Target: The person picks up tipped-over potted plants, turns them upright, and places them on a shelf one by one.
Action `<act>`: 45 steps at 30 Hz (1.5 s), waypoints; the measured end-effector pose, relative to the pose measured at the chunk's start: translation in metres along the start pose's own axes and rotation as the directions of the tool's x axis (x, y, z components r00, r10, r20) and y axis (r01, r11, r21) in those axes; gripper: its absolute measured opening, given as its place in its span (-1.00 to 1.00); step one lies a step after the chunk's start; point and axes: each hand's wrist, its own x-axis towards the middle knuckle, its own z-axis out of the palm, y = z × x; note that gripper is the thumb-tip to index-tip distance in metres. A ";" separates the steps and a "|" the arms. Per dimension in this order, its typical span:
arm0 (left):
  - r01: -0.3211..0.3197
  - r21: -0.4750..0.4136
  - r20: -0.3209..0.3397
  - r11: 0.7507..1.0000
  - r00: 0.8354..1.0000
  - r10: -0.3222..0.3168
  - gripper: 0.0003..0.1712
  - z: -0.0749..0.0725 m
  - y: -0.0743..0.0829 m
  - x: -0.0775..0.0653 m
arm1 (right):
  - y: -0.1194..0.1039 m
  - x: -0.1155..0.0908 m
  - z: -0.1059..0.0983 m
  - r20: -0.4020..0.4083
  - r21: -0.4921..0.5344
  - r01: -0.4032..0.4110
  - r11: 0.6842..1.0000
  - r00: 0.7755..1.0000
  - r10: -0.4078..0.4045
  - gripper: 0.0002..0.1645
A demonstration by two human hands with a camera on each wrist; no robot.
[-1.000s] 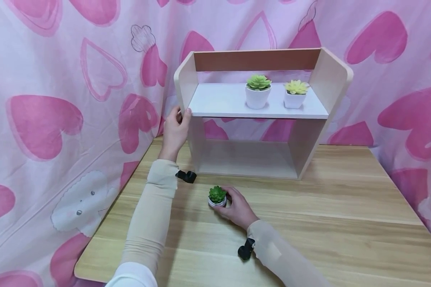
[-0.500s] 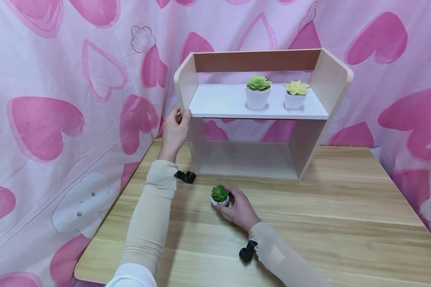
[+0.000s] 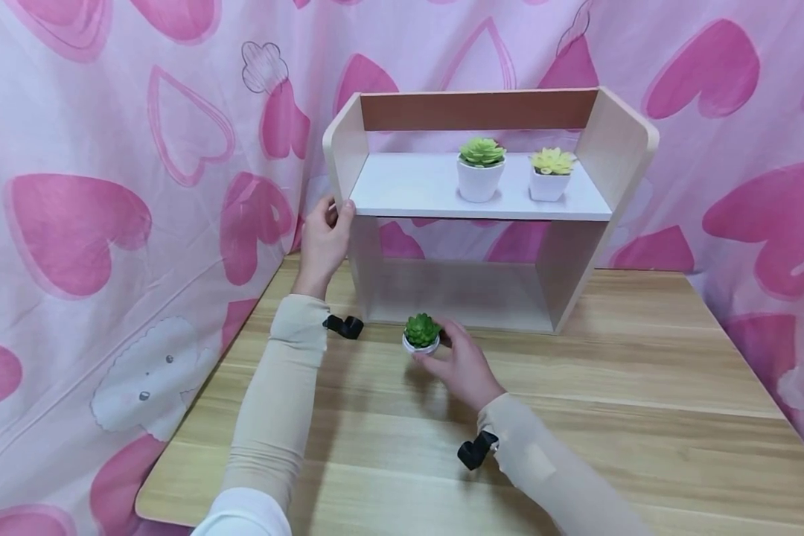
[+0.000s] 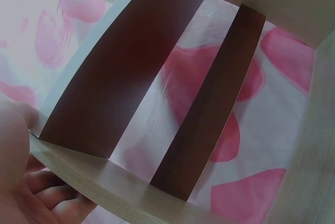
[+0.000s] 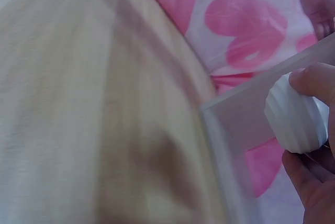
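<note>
My right hand (image 3: 467,365) grips a small potted succulent (image 3: 421,332) with dark green leaves, held above the table in front of the shelf. In the right wrist view its white ribbed pot (image 5: 296,114) sits between thumb and fingers. My left hand (image 3: 324,242) holds the left side panel of the wooden shelf (image 3: 469,211), thumb at the front edge by the upper board. The left wrist view has the fingers (image 4: 60,200) curled behind that panel. On the upper board stand a green succulent in a round white pot (image 3: 480,181) and a yellow-green succulent in a square white pot (image 3: 550,186).
The shelf stands toward the back of a wooden table (image 3: 643,417). A pink heart-patterned curtain (image 3: 107,134) hangs behind and along the left side. Black wrist cameras sit on both sleeves, the right one (image 3: 477,450) low over the table.
My right hand has lifted the dark green potted succulent off the table and carried it forward and slightly right, toward the shelf. The left hand keeps its place on the side panel.
</note>
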 end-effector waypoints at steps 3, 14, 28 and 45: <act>0.003 0.001 0.003 1.000 1.000 -0.003 -0.38 -0.001 0.000 0.000 | -0.012 0.005 -0.008 -0.014 0.030 0.032 0.999 0.999 -0.032 -0.17; -0.007 0.009 -0.006 1.000 1.000 0.007 -0.40 -0.001 0.001 0.000 | -0.063 0.026 -0.043 -0.136 0.020 0.158 0.987 0.979 -0.154 -0.17; 0.006 0.031 -0.005 0.999 1.000 -0.006 -0.35 -0.001 0.000 0.001 | -0.124 0.066 -0.080 -0.227 -0.026 0.222 0.975 0.948 -0.222 -0.10; 0.030 0.025 0.006 0.999 1.000 -0.030 -0.32 -0.001 0.000 -0.001 | -0.149 0.116 -0.082 -0.251 -0.080 0.191 0.978 0.946 -0.205 -0.11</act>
